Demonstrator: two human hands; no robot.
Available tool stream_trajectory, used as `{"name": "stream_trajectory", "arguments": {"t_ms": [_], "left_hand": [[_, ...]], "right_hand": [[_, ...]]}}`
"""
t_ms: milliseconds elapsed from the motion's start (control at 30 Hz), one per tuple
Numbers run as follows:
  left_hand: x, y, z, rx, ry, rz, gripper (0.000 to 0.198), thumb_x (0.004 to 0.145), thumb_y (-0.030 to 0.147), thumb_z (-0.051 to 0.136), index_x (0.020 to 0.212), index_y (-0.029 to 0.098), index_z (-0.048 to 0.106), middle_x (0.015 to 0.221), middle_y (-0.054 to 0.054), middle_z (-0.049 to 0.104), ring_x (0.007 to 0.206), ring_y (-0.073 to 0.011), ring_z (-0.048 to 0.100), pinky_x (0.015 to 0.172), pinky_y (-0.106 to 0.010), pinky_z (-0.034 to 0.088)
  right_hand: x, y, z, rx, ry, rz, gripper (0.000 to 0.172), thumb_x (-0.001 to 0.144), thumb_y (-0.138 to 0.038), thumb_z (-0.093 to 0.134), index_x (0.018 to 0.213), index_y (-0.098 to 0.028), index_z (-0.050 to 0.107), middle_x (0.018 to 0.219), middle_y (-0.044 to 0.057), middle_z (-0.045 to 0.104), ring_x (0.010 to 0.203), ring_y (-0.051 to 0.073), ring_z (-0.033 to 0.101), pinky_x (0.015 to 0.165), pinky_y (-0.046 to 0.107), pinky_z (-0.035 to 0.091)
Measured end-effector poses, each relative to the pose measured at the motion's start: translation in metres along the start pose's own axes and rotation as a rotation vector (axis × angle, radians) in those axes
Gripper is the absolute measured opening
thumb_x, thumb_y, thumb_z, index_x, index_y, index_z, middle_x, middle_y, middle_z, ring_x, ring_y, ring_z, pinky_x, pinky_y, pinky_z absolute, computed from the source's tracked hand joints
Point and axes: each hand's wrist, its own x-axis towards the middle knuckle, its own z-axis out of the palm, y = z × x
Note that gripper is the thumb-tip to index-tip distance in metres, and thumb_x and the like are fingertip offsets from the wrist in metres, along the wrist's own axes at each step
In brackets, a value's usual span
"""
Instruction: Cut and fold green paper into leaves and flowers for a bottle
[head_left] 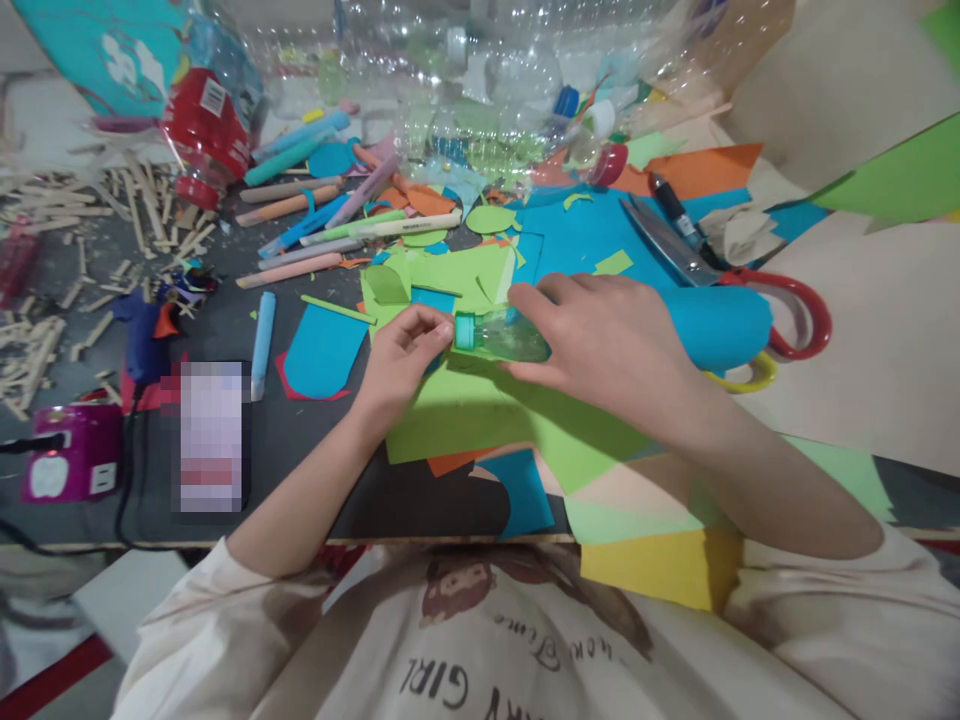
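Observation:
A clear plastic bottle (pixel 514 338) lies on its side over light green paper (pixel 480 410), its teal cap (pixel 466 331) pointing left. My right hand (pixel 600 330) wraps over the bottle from above, thumb on the near side, and hides much of it. Beyond that hand, in line with the bottle, a rounded blue paper roll (pixel 724 325) sticks out; whether it is wrapped round the bottle cannot be seen. My left hand (pixel 409 355) has thumb and fingers pinched together at the cap's end. Anything between those fingertips is hidden.
Red-handled scissors (pixel 806 315) and a black marker (pixel 679 215) lie at the right. Felt pens (pixel 300 205) and several clear bottles (pixel 480 90) fill the back. Leftward are a blue glue gun (pixel 142 335), a phone (pixel 211 437), a purple box (pixel 71 455) and wooden sticks (pixel 142 200).

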Motion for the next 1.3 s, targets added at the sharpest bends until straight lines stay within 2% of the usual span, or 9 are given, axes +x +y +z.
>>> {"name": "stream_trajectory", "arguments": {"t_ms": [400,733,1100,1300], "left_hand": [[0.0004,0.0014,0.0004,-0.044,0.031,-0.075,0.047,0.059,0.058,0.086,0.065,0.02,0.059,0.069,0.001,0.059,0.069,-0.0131,0.055,0.061,-0.025,0.043],[0.0006,0.0018,-0.0003,-0.056,0.02,-0.108,0.043,0.06,0.054,0.086,0.065,0.02,0.059,0.07,0.001,0.06,0.067,-0.0122,0.053,0.062,-0.025,0.043],[0.0,0.0024,0.0004,-0.028,0.034,-0.045,0.045,0.061,0.057,0.085,0.063,0.02,0.059,0.069,0.0,0.059,0.066,-0.0131,0.054,0.063,-0.027,0.045],[-0.0008,-0.0027,0.0002,-0.006,0.04,0.043,0.042,0.07,0.059,0.078,0.068,0.021,0.062,0.074,0.0,0.061,0.068,-0.0123,0.054,0.067,-0.027,0.045]], "right_hand": [[0.0006,-0.002,-0.0016,0.015,-0.016,-0.007,0.037,0.092,-0.043,0.061,0.115,-0.015,0.056,0.091,0.013,0.069,0.081,0.027,0.067,0.057,0.031,0.021],[0.0015,-0.0013,-0.0052,0.028,-0.066,0.006,0.04,0.092,-0.045,0.061,0.119,-0.016,0.054,0.096,0.013,0.069,0.086,0.029,0.068,0.058,0.031,0.024],[0.0034,-0.0011,-0.0003,0.04,-0.071,0.018,0.044,0.088,-0.046,0.065,0.119,-0.016,0.056,0.096,0.012,0.069,0.085,0.029,0.068,0.057,0.032,0.021],[0.0048,0.0,-0.0026,0.058,-0.075,0.009,0.04,0.092,-0.041,0.058,0.12,-0.013,0.055,0.096,0.014,0.069,0.086,0.031,0.067,0.058,0.032,0.024]]}}
